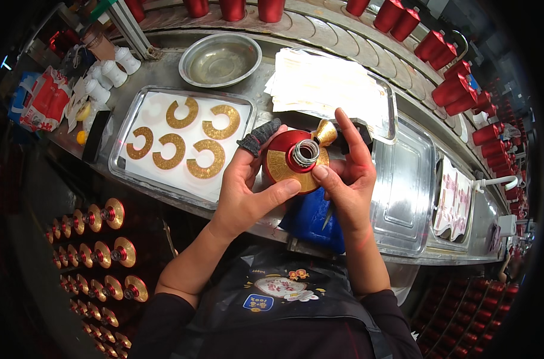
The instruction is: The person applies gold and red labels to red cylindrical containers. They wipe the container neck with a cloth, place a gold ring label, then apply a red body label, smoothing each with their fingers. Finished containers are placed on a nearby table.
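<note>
Before me a red bottle (278,141) is tilted so its threaded silver neck (306,152) faces up at me. A curved gold decal (279,165) lies around its shoulder. My left hand (245,186) grips the bottle from the left, thumb on the decal and a dark cloth sleeve (259,137) on one finger. My right hand (351,185) is at the bottle's right side, thumb pressed near the neck and index finger raised; its other fingers are partly hidden. A gold bell-shaped piece (324,133) shows just behind the neck. Under the bottle is a blue block-like thing (314,221).
At left, a metal tray (117,143) bears white paper with several C-shaped gold decals (206,157). A metal bowl (220,60) and a paper stack (326,81) stand farther back. Red bottles line the curved conveyor (320,21). Racked gold-shouldered bottles (123,251) stand at lower left.
</note>
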Tool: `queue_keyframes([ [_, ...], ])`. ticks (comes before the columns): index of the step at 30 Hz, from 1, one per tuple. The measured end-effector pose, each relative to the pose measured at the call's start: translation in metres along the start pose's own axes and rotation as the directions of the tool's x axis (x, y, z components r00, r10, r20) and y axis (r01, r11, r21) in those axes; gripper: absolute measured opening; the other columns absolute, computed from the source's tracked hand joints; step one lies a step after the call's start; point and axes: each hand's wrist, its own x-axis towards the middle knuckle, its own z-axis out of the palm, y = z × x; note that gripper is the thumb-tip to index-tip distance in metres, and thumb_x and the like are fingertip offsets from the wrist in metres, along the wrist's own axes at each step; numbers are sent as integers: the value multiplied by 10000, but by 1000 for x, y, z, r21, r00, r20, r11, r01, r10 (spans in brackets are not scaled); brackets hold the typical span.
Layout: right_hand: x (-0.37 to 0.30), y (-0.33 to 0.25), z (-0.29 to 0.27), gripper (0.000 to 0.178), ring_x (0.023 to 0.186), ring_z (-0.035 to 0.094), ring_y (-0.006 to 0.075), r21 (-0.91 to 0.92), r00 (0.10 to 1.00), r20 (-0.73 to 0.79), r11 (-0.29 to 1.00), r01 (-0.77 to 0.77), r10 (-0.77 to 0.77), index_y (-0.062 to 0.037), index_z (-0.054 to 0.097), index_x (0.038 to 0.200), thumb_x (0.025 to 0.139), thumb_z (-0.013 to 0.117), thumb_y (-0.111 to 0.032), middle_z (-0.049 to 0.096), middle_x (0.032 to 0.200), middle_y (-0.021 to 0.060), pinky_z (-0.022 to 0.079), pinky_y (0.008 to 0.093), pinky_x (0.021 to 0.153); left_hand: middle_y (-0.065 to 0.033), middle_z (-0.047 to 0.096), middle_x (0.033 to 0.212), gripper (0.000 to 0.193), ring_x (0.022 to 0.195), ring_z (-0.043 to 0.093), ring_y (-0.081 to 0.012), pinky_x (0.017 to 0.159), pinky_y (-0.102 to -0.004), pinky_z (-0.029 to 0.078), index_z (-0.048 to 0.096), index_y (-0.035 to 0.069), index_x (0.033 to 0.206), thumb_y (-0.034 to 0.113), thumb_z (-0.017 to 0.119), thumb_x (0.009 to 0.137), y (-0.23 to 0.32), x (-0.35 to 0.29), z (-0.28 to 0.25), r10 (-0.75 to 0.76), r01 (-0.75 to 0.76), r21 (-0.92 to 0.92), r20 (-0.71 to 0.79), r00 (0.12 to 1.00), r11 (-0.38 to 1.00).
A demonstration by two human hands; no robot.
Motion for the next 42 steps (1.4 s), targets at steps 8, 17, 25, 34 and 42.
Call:
queue_keyframes([
  [8,1,1,0,828,1055,667,139,25,1000,-2,999,-22,22,49,295,1543,839,725,-24,379,1576,146,549,257,881,-157,515,1430,783,1325,505,-217,1141,-357,374,368,-43,1485,135,795,853,0,1,-1,-14,14,-1,14,1000,1000],
  [17,1,2,-2,840,1128,666,206,-16,999,49,1000,2,-1,58,263,1548,841,709,-16,342,1587,173,554,307,938,-146,522,1417,763,1318,512,-215,1142,-356,373,382,-36,1479,133,791,857,-2,1,1,9,-10,-26,-16,1000,1000],
  [25,-1,2,-2,834,1006,664,136,-80,999,36,997,20,-17,45,287,1547,842,721,-47,435,1518,156,537,249,847,-337,375,1518,924,1265,575,-325,1048,-409,456,359,-156,1460,452,756,889,-16,-29,7,399,-366,517,52,915,774],
  [34,-1,7,2,812,819,629,39,-103,998,-4,992,66,-67,2,357,1540,831,747,-62,477,1487,152,502,170,673,-342,508,1400,455,1139,614,-461,984,-491,464,669,-3,1215,388,593,994,-17,-12,-5,432,-292,692,-32,901,660],
  [42,-1,4,3,752,967,679,125,-42,999,17,998,52,-52,-4,365,1536,874,721,-36,500,1452,149,549,216,777,-411,438,1426,436,1239,569,-470,1050,-605,380,738,84,1175,438,631,945,-5,-39,10,530,-295,917,116,840,267],
])
